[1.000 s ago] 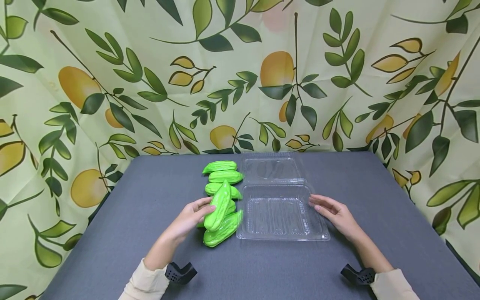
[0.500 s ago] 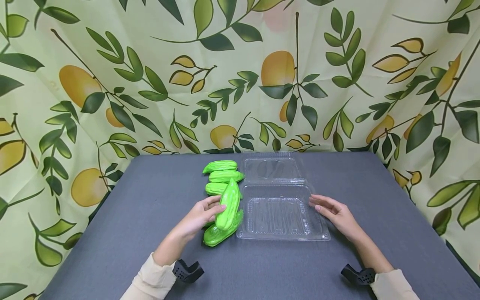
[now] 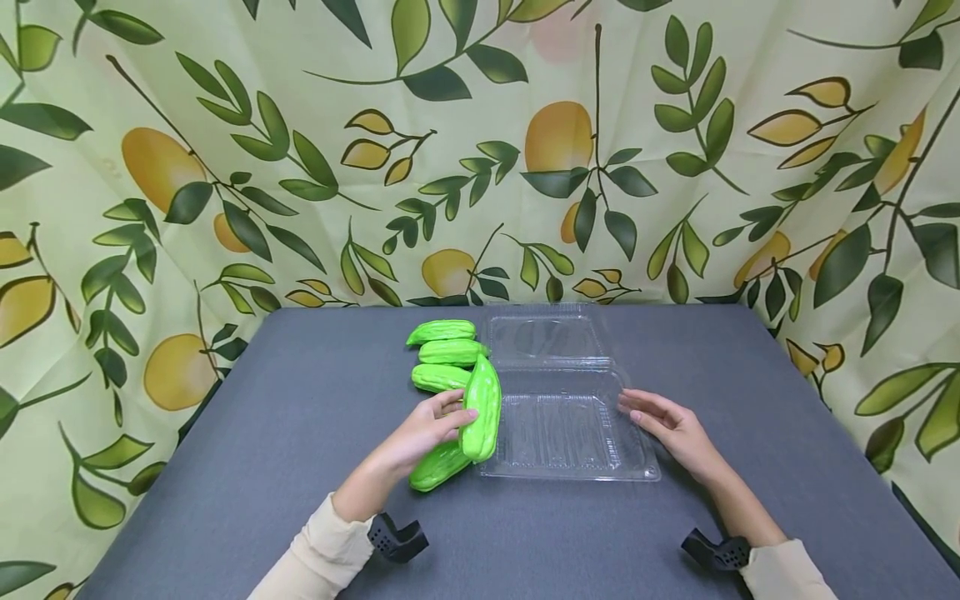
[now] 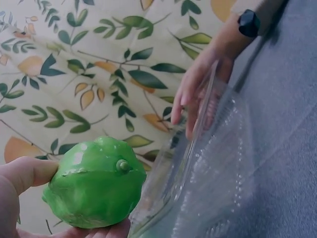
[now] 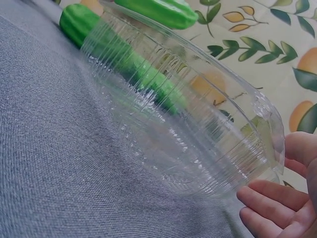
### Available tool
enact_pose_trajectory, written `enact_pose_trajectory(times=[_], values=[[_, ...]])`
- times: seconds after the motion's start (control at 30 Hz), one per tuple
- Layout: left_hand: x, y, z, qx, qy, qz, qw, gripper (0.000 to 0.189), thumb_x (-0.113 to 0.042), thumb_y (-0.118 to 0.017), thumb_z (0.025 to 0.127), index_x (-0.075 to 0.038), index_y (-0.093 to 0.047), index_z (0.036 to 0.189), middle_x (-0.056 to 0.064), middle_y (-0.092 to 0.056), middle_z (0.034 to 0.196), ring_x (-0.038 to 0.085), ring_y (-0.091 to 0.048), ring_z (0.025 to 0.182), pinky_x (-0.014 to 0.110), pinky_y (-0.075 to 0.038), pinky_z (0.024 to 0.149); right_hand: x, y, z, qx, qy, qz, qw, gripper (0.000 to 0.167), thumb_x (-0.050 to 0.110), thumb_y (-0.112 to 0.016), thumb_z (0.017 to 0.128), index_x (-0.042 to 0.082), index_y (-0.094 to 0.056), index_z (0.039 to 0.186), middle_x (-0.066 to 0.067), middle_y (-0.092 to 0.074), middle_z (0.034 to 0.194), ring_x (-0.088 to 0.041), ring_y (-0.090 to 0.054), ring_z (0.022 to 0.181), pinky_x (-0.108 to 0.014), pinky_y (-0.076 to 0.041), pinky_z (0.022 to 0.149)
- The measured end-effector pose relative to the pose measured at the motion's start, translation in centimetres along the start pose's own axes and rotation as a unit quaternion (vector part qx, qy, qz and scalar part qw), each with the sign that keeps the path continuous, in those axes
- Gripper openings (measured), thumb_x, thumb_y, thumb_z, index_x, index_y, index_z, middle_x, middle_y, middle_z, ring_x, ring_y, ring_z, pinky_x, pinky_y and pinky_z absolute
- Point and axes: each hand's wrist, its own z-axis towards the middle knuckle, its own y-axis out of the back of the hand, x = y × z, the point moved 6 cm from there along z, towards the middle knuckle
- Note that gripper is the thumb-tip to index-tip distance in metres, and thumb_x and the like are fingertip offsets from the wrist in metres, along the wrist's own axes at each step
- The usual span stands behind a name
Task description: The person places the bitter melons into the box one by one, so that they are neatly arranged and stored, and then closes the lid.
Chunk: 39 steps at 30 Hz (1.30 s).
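Head view: one bitter melon (image 3: 483,408) is gripped by the left hand (image 3: 426,429). At the clamshell (image 3: 562,429)'s three o'clock, right-hand fingers (image 3: 648,402) are relaxed.

The grey table (image 3: 570,533) is occupied by an opened, clear plastic container (image 3: 558,425); beside its left edge, green gourds (image 3: 452,352) are laid in a loose column.

A blue-grey, cloth-covered bench (image 3: 570,537) stands before a creased cream fabric backdrop (image 3: 465,196) with a printed green-leaf and orange-fruit pattern.
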Motion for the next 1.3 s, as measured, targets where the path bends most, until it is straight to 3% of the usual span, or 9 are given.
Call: enact_pose_trajectory(times=[0.13, 0.27, 0.47, 0.7, 0.93, 1.07, 1.3], values=[[-0.2, -0.7, 0.5, 0.005, -0.005, -0.002, 1.0000, 0.068, -0.019, -0.054, 0.095, 0.010, -0.023, 0.147, 0.032, -0.043, 0.143, 0.027, -0.058, 0.120, 0.040, -0.047, 0.108, -0.1, 0.1, 0.0, 0.001, 0.006, 0.004, 1.0000, 0.039, 0.004, -0.055, 0.096, -0.014, -0.048, 0.129, 0.027, -0.065, 0.115, 0.012, -0.062, 0.105, -0.005, -0.050, 0.083], [-0.5, -1.3, 0.8, 0.010, -0.009, -0.005, 0.9999, 0.069, -0.020, -0.053, 0.096, 0.011, -0.020, 0.148, 0.033, -0.037, 0.148, 0.039, -0.046, 0.134, 0.046, -0.042, 0.112, -0.1, 0.0, 0.0, 0.004, 0.017, 0.018, 0.9997, 0.039, 0.002, -0.054, 0.096, -0.017, -0.047, 0.129, 0.024, -0.067, 0.116, 0.010, -0.063, 0.106, -0.006, -0.051, 0.084], [-0.7, -2.1, 1.0, 0.010, -0.011, -0.013, 0.9998, 0.069, -0.019, -0.053, 0.096, 0.011, -0.019, 0.148, 0.033, -0.036, 0.148, 0.043, -0.042, 0.136, 0.051, -0.039, 0.114, -0.2, 0.0, -0.1, 0.005, 0.011, 0.017, 0.9998, 0.040, 0.003, -0.054, 0.096, -0.017, -0.046, 0.129, 0.025, -0.066, 0.116, 0.011, -0.063, 0.106, -0.006, -0.051, 0.084], [-0.5, -3.1, 1.5, 0.015, -0.009, -0.017, 0.9997, 0.069, -0.019, -0.054, 0.095, 0.009, -0.021, 0.148, 0.032, -0.041, 0.145, 0.040, -0.048, 0.132, 0.047, -0.043, 0.111, -0.1, 0.0, -0.1, 0.006, 0.009, 0.013, 0.9999, 0.040, 0.004, -0.055, 0.096, -0.017, -0.046, 0.129, 0.026, -0.066, 0.115, 0.011, -0.063, 0.105, -0.006, -0.051, 0.084], [-0.8, -4.8, 2.4, 0.028, -0.034, -0.085, 0.9954, 0.060, -0.016, -0.051, 0.097, 0.010, -0.027, 0.146, 0.031, -0.046, 0.141, 0.024, -0.059, 0.120, 0.035, -0.052, 0.102, 0.3, -0.1, 0.0, 0.012, 0.026, 0.028, 0.9992, 0.039, 0.001, -0.053, 0.096, -0.018, -0.045, 0.129, 0.023, -0.067, 0.117, 0.009, -0.063, 0.107, -0.006, -0.051, 0.085], [-0.8, -5.5, 2.7, 0.034, -0.037, -0.089, 0.9948, 0.058, -0.016, -0.051, 0.097, 0.010, -0.030, 0.144, 0.031, -0.048, 0.139, 0.015, -0.062, 0.111, 0.031, -0.054, 0.098, 0.3, -0.1, -0.1, 0.013, 0.031, 0.034, 0.9989, 0.038, -0.001, -0.053, 0.095, -0.018, -0.046, 0.129, 0.022, -0.067, 0.117, 0.008, -0.064, 0.107, -0.007, -0.051, 0.084], [-0.5, -6.8, 3.3, 0.035, -0.033, -0.075, 0.9961, 0.056, -0.017, -0.052, 0.097, 0.010, -0.034, 0.142, 0.030, -0.052, 0.137, 0.018, -0.062, 0.113, 0.033, -0.053, 0.100, 0.5, -0.1, 0.0, 0.013, 0.034, 0.039, 0.9986, 0.037, -0.002, -0.052, 0.095, -0.017, -0.046, 0.129, 0.021, -0.067, 0.117, 0.008, -0.064, 0.106, -0.006, -0.051, 0.085]])
